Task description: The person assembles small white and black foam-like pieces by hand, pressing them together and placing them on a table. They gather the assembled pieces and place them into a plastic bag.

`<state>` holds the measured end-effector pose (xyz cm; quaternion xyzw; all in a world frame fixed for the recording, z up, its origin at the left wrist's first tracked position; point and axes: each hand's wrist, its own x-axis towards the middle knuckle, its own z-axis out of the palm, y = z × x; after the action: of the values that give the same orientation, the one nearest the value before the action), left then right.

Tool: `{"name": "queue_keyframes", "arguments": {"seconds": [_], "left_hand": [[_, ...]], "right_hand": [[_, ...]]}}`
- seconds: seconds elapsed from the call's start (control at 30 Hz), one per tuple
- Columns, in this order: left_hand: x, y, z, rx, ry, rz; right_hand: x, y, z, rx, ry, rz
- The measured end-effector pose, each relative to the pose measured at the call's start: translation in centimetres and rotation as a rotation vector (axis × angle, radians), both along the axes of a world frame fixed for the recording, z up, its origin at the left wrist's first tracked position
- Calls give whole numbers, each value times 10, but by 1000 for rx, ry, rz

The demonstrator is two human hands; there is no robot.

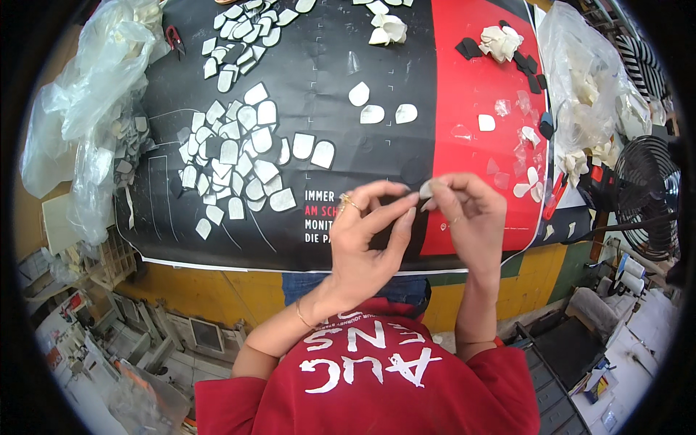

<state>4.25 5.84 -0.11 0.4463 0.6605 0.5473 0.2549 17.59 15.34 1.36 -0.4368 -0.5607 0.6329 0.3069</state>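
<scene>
We list: one small pale piece [425,191], held above the black-and-red sheet [377,156]; our right hand [467,210], pinching that piece; our left hand [373,235], fingertips beside it, though whether they grip we cannot tell; white dark-edged patches [228,152], heaped leftward; three rounded white patches [372,114], lying beyond our hands; one black fan [644,192], far right.

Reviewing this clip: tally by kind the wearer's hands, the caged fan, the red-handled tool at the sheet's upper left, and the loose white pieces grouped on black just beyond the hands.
Left hand and right hand: 2
Fan: 1
Red-handled tool: 1
Loose white pieces: 3
Total: 7
</scene>
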Motion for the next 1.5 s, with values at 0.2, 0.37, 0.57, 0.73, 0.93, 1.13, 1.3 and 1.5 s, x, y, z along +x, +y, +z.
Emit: {"name": "queue_keyframes", "arguments": {"seconds": [0.2, 0.37, 0.57, 0.73, 0.93, 1.13, 1.3, 1.5], "left_hand": [[-16, 4, -20, -32, 711, -130], [-10, 6, -29, -95, 810, -168], [-9, 5, -31, -91, 817, -163], [-8, 5, -31, -85, 837, -167], [-8, 6, -31, -83, 850, -161], [-7, 6, -31, -90, 852, -160], [-8, 7, -31, -85, 862, -159], [-8, 6, -30, -89, 871, -174]], "right_hand": [[-4, 36, -5, 402, -415, 305], [-10, 40, -8, 492, -486, 418], [-11, 42, -8, 530, -485, 456], [-13, 40, -9, 486, -504, 410], [-13, 42, -6, 406, -486, 421], [-13, 45, -4, 355, -456, 431], [-14, 42, -7, 382, -508, 427], [-15, 40, -9, 438, -514, 413]]}}
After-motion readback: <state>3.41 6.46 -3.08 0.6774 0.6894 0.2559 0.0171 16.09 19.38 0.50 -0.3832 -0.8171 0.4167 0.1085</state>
